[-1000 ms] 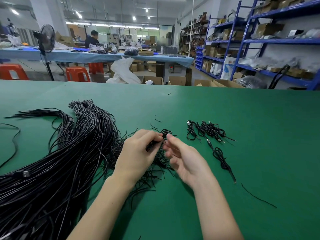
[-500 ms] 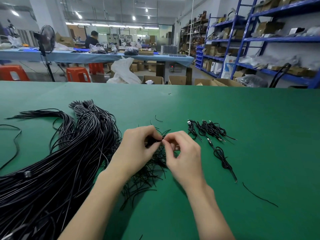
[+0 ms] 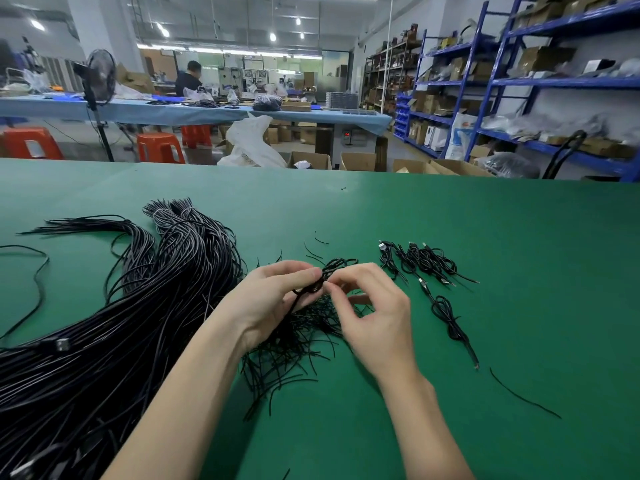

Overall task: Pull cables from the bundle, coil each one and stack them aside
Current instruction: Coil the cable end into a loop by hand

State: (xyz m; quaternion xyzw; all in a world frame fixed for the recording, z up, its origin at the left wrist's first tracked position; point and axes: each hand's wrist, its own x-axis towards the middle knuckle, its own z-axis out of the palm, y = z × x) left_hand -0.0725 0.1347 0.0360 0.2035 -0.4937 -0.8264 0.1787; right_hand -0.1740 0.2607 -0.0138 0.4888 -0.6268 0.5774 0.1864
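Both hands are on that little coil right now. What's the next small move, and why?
Probably finish cinching the coiled cable, then set it with the finished coils to the right. The left hand grips the looped cable while the right hand pinches at its middle, as if wrapping or tying it, so it does not look secured yet. The big bundle waits on the left.

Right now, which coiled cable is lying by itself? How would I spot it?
Look at the green table, right of the right hand. A row of coiled cables lies farther back. The lone coiled cable lies nearer, apart from the row, with one long tail.
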